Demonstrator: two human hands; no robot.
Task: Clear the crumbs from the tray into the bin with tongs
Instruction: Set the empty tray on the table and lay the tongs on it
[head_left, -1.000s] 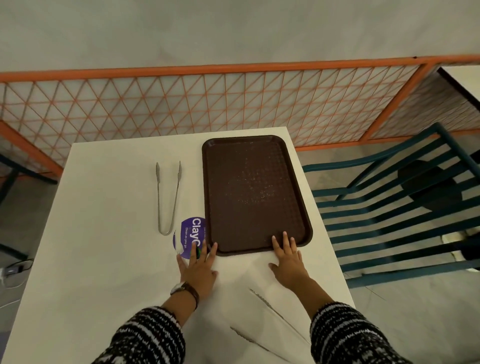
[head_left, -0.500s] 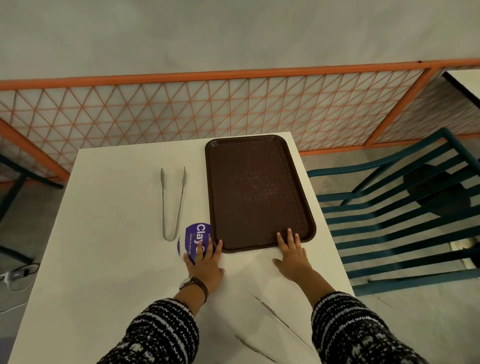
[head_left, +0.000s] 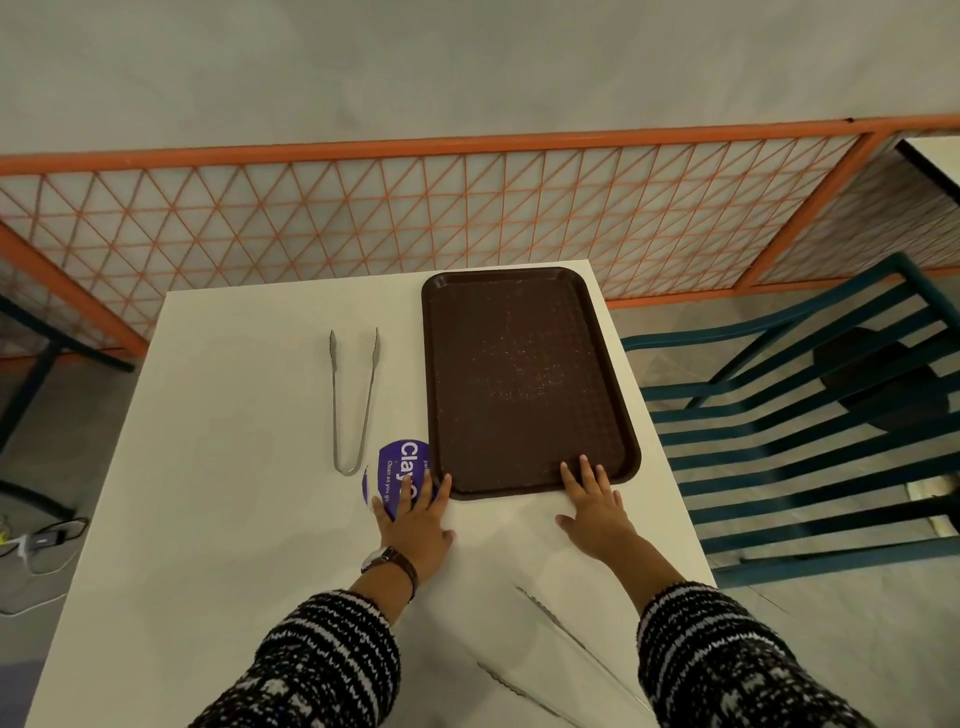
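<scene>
A dark brown tray (head_left: 602, 332) lies on the right half of a white table (head_left: 223, 467), with small pale crumbs (head_left: 535, 379) scattered over its middle. Metal tongs (head_left: 353, 400) lie left of the tray, tips pointing away from me. A second pair of tongs (head_left: 566, 654) lies near the table's front edge between my forearms. My left hand (head_left: 415, 525) rests flat at the tray's near left corner, fingertips touching the rim. My right hand (head_left: 597, 509) lies flat with fingertips over the tray's near right edge. Both hands hold nothing. No bin is in view.
A round purple sticker (head_left: 395, 475) reading "Clay" sits on the table, partly under my left hand. A teal slatted chair (head_left: 810, 436) stands right of the table. An orange mesh railing (head_left: 467, 218) runs behind it. Cables (head_left: 36, 545) lie on the floor at left.
Both hands have stayed at the tray's near edge. The camera view has shifted slightly, so the table and tray sit a little lower and further right in the frame.
</scene>
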